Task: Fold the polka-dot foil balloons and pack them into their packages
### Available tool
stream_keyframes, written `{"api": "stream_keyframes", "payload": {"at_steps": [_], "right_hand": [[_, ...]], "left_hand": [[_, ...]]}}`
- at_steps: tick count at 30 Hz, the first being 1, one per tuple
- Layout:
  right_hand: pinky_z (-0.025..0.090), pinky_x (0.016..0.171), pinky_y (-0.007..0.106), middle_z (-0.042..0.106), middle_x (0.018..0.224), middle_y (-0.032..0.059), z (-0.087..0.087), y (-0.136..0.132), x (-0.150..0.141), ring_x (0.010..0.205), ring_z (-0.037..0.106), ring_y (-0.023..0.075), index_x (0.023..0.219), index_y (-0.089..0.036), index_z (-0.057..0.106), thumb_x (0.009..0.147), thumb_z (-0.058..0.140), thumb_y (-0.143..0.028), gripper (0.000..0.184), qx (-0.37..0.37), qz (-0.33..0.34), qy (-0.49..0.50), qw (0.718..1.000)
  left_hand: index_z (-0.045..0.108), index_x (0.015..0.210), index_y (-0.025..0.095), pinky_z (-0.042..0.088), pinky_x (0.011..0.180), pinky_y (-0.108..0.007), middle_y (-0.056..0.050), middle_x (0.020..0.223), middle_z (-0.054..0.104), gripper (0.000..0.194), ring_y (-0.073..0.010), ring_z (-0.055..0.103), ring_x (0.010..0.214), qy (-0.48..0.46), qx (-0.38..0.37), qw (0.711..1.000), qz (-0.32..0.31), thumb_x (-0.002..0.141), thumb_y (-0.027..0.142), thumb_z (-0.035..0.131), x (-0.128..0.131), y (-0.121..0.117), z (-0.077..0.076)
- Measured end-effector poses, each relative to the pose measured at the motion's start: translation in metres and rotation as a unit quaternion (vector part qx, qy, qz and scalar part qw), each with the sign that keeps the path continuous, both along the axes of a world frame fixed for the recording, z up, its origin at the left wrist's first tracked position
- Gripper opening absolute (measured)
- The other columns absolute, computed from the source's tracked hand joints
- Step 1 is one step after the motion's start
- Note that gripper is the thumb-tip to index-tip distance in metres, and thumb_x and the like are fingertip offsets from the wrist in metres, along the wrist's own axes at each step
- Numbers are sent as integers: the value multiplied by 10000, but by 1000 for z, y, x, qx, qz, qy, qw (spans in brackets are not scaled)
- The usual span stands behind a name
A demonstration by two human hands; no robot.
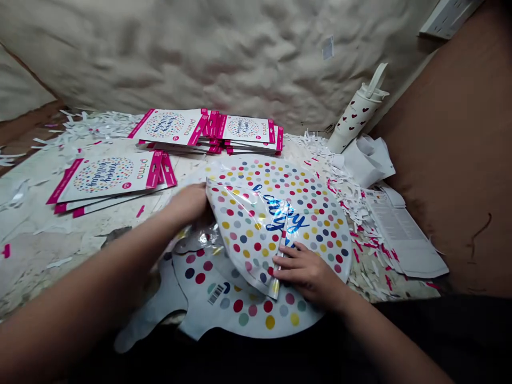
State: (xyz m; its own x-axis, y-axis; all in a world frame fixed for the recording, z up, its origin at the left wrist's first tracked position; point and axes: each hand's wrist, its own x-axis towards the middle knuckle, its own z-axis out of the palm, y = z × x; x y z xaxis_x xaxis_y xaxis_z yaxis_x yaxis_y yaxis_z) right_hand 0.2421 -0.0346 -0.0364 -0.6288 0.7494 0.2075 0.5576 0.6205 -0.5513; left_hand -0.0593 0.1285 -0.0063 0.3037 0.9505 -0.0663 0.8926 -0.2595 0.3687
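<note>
A round white foil balloon (250, 234) with coloured dots and blue shiny lettering is partly folded over in front of me. Under it lie more dotted foil balloons (270, 321), one with a barcode and a pale tail at lower left. At the left edge of the fold, my left hand (194, 205) is closed on the balloon, its fingertips partly hidden by the foil. My right hand (306, 272) rests with fingers stretched out on the right crease of the folded part, pressing it against the layers beneath.
Stacks of pink-and-white birthday packets (106, 176) lie at left, with more packets (176, 127) behind. A white bottle with hearts (356, 117) stands tilted at back right. Crumpled paper (368, 160), a printed sheet (404, 229) and paper shreds (360, 208) cover the right side beside a brown panel (452, 160).
</note>
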Motion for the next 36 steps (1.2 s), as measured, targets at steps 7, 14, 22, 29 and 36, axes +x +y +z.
{"api": "stream_keyframes", "payload": {"at_steps": [7, 14, 22, 29, 36], "right_hand": [[286, 1054, 504, 644, 1148, 23, 5, -4, -4, 1166, 518, 209, 1135, -268, 586, 869, 481, -165, 304, -31, -45, -5, 998], [360, 1038, 426, 401, 1407, 87, 10, 7, -1, 1303, 353, 207, 1302, -202, 446, 788, 427, -55, 536, 18, -96, -9, 995], [276, 1041, 560, 521, 1311, 89, -1, 18, -2, 1245, 442, 238, 1209, -211, 555, 761, 424, -27, 502, -6, -56, -98, 994], [214, 1078, 541, 259, 1482, 69, 15, 19, 15, 1376, 171, 253, 1383, -292, 314, 780, 570, -232, 658, -75, -185, -42, 979], [152, 1073, 587, 209, 1491, 130, -1, 12, 4, 1379, 112, 303, 1379, -212, 339, 754, 596, -269, 678, -65, -257, -99, 959]], "left_hand": [[461, 1276, 148, 308, 1006, -512, -112, 1363, 428, 481, -334, 362, 1255, 79, 126, 989, -26, 797, 161, 419, -25, 24, 47], [468, 1278, 217, 440, 921, -340, -70, 1306, 517, 549, -232, 525, 1126, -22, 0, 994, -111, 748, 352, 514, -22, 51, 7], [672, 835, 146, 401, 869, -479, -93, 903, 664, 242, -323, 538, 1015, 38, 152, 987, -41, 776, 271, 472, -29, 51, 13], [564, 1186, 210, 316, 1018, -400, -43, 1260, 561, 372, -211, 465, 1178, 19, 156, 941, -299, 879, 238, 357, 58, 10, 13], [266, 1415, 257, 95, 1048, -580, -93, 1506, 175, 596, -352, 123, 1367, 56, 66, 913, -399, 891, 537, 315, 116, -29, -29]]}}
